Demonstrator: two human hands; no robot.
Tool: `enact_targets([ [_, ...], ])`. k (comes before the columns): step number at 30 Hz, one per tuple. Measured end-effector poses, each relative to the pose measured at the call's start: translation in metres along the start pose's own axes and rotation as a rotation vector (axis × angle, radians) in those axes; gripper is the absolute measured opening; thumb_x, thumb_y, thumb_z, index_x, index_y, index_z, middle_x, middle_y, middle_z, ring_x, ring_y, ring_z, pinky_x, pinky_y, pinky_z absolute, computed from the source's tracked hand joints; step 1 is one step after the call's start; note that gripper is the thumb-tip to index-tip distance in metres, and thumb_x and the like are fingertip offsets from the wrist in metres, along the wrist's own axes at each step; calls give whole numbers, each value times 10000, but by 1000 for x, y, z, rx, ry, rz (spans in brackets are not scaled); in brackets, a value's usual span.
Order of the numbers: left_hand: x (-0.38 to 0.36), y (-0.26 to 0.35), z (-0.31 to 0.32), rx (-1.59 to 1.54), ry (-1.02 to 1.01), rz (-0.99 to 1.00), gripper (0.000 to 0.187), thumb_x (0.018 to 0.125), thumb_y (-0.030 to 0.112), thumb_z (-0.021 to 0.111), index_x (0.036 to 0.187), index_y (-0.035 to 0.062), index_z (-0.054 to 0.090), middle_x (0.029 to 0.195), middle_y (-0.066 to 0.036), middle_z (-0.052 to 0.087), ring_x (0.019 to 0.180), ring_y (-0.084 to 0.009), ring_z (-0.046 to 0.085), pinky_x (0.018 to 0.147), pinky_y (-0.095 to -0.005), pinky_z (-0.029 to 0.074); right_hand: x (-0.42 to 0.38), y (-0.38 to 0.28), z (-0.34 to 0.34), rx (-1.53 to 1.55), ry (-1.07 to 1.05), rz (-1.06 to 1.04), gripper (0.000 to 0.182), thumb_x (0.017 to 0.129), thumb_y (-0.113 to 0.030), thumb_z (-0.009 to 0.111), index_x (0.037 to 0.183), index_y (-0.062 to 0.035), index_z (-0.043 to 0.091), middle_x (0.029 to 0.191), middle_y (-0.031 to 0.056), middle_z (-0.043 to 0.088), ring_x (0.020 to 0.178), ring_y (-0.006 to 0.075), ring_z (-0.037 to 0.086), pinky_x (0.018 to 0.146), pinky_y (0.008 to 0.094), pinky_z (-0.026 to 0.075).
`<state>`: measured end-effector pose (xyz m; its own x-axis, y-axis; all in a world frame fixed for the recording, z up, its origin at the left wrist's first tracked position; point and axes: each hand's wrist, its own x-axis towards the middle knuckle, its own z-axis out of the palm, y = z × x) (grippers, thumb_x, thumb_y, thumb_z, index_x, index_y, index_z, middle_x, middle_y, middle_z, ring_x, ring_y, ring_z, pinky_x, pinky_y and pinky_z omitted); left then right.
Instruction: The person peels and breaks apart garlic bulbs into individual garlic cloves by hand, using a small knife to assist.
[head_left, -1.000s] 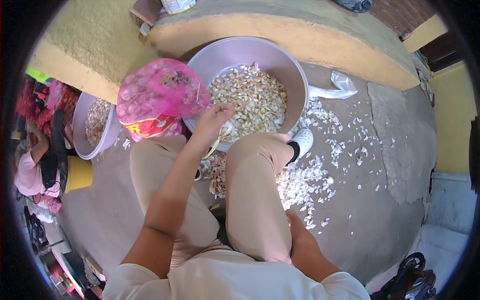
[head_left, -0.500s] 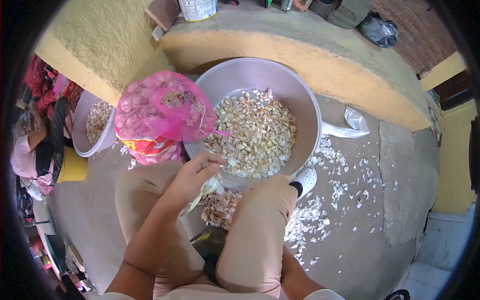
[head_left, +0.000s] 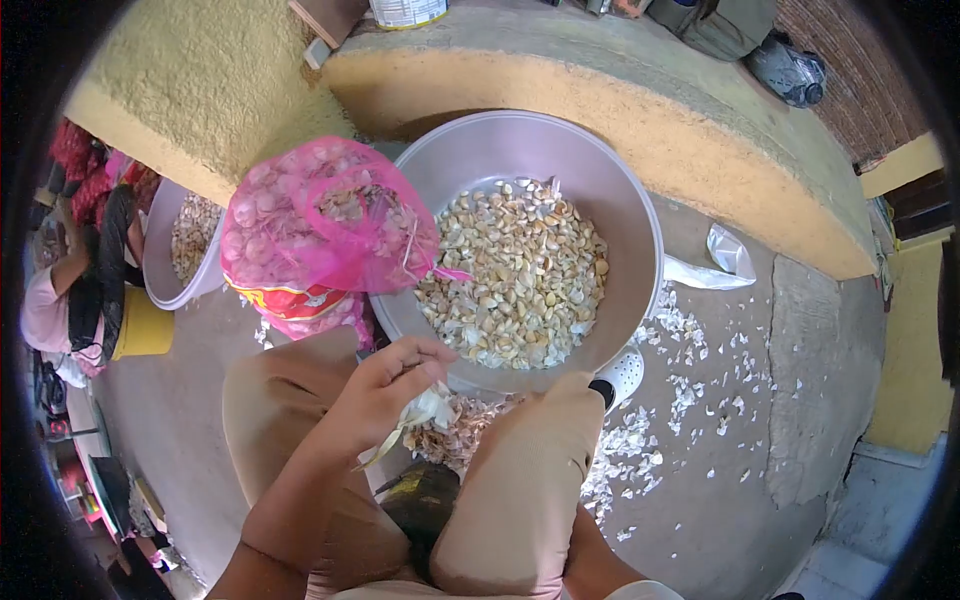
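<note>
My left hand (head_left: 395,385) is closed on a white garlic bulb (head_left: 428,408) with a pale stalk hanging down, just above my left knee and near the basin's front rim. My right hand is hidden behind my right knee; only the forearm shows. A large grey-purple basin (head_left: 625,215) in front of me holds many loose garlic cloves (head_left: 520,270). Against the basin's left side stands a pink mesh bag (head_left: 320,220) full of garlic bulbs. Brownish peels (head_left: 455,430) lie in a heap between my legs.
White skins (head_left: 625,450) are scattered on the floor at the right, near a silvery plastic sheet (head_left: 725,265). A yellow ledge (head_left: 600,100) runs behind the basin. At the far left a person (head_left: 60,295) sits by a yellow bucket (head_left: 145,325) and another basin (head_left: 165,285).
The view has shifted slightly, so the basin and ledge appear a little displaced. My left hand still holds the bulb in nearly the same pose.
</note>
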<state>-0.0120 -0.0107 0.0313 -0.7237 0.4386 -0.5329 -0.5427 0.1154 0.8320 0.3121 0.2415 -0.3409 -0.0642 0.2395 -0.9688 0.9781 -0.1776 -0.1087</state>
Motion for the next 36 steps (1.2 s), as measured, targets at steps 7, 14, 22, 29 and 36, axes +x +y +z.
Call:
enact_targets([
  [7,2,3,-2,-411,7,7,281,876,234,381,1037,20,463,868,-88,543,748,-171,558,599,-283,486,-26,-25,-14,-107,40,-112,279,779,-271,429,820,-35,571,537,77,499,506,228,529,460,356,409],
  [14,-9,7,3,-437,-94,156,349,834,40,445,1178,50,383,1064,-111,491,979,-193,516,840,-307,437,-158,-112,-122,-130,534,-444,282,779,-274,430,834,-37,572,536,72,494,503,226,524,460,355,407],
  [22,-43,25,19,483,-223,582,458,634,64,711,1052,49,524,1009,-59,526,914,-130,512,781,-264,425,-445,-228,-58,-59,364,-1279,261,817,-209,521,990,-14,540,678,7,510,505,27,383,440,193,308],
  [29,-16,27,30,690,-210,868,491,583,160,752,1009,45,537,966,-108,509,907,-236,511,803,-326,407,-403,-263,27,-70,-145,-1259,378,805,-251,576,1082,-19,464,665,36,532,571,91,498,496,222,403],
  [36,18,-3,28,469,-122,865,405,761,232,607,1085,42,456,1040,-166,396,976,-254,431,848,-342,349,-375,-277,49,383,-399,-1122,308,850,-280,514,1031,-38,458,597,9,454,410,68,395,376,206,332],
])
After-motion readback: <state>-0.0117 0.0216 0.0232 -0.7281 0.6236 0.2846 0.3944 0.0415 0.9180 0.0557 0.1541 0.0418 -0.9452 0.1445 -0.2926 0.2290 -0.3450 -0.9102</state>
